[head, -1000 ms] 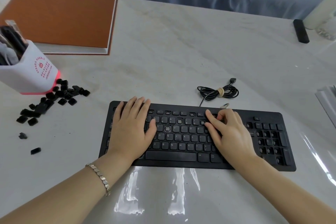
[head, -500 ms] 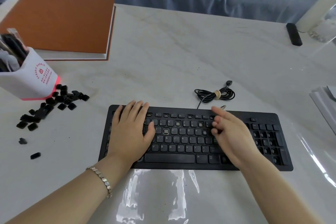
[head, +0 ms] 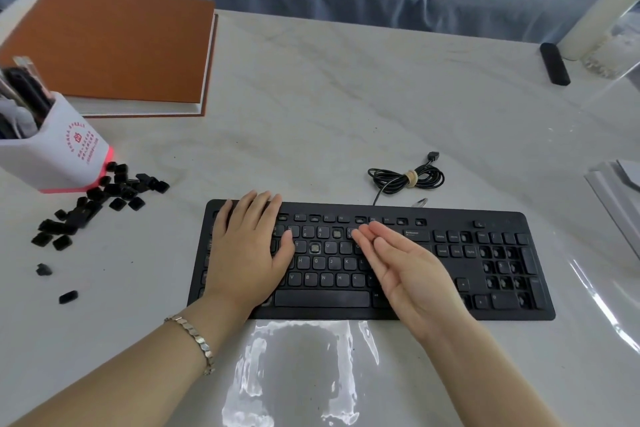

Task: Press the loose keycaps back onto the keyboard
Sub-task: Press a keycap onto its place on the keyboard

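Keyboard point(head: 446, 218) L side hidden under flat left hand point(head: 247, 253); right hand point(head: 412, 274) hovers, fingers point(head: 384, 243) straight (palm empty).

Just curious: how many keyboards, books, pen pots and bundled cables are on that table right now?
keyboard: 1
brown book: 1
white pen pot: 1
bundled cable: 1
Total: 4

left hand point(head: 247, 253) lies flat; right hand point(head: 412, 270) raised, fingers point(head: 367, 236) straight.
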`<state>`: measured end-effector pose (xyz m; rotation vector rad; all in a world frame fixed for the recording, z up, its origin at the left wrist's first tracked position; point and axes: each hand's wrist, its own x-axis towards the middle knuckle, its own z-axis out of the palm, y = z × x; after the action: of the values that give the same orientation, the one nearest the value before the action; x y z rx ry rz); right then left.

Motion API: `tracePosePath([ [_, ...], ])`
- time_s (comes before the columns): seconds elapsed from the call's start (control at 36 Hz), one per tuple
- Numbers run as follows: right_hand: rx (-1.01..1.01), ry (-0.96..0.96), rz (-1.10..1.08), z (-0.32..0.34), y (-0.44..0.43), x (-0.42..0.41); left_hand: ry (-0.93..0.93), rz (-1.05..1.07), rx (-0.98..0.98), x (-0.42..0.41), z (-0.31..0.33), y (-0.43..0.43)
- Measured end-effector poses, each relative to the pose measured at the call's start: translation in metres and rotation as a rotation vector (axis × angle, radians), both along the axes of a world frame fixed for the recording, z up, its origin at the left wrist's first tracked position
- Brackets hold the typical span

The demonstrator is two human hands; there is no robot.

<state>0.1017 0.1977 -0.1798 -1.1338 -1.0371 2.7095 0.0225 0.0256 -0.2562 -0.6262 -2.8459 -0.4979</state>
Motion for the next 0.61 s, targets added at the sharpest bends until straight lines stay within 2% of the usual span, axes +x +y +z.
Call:
tracePosePath([
  [0.36,0.114,0.139,0.090,0.032,-0.008,0.008,0.025,-0.003,-0.020,0.001,0.002,0.001],
  [0.61,-0.180,0.070,-0.049,0.042,-0.011,0.006,0.020,-0.003,-0.015,0.002,0.004,0.001],
])
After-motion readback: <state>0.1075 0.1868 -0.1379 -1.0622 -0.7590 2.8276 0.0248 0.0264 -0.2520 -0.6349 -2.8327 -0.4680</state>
